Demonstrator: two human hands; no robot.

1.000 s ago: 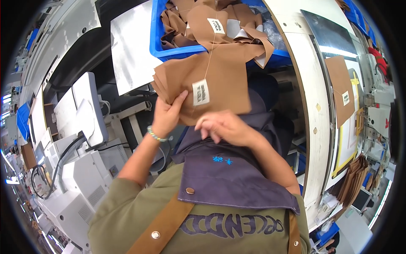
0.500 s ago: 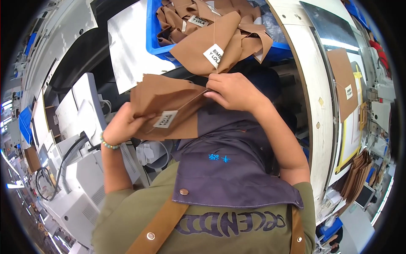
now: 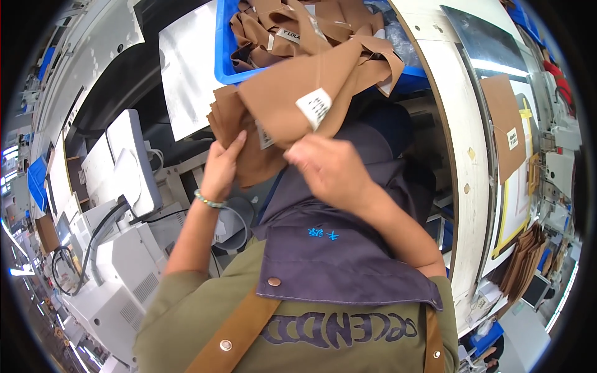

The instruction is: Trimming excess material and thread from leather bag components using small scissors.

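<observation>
My left hand (image 3: 223,166) grips a stack of brown cut pieces (image 3: 224,115), thumb on top and the other fingers partly hidden. A larger brown piece (image 3: 277,96) with a white label (image 3: 313,107) lies over the stack's right side, a thin thread crossing it. My right hand (image 3: 326,171) is closed just below that piece, fingertips at its lower edge; what they pinch is too small and blurred to make out. Above both hands, a blue bin (image 3: 233,78) is heaped with more brown pieces (image 3: 267,25), some labelled, and crumpled clear plastic (image 3: 403,50).
At left stand white machines (image 3: 127,276) with cables and a pale panel (image 3: 134,168); behind is a shiny white sheet (image 3: 183,74). A wooden table edge (image 3: 463,236) runs along the right, with a labelled brown piece (image 3: 500,124) and stacked brown pieces (image 3: 519,261).
The stack in my left hand has swung up and right. The loose labelled piece has come down over it, and my right hand has moved lower, toward me.
</observation>
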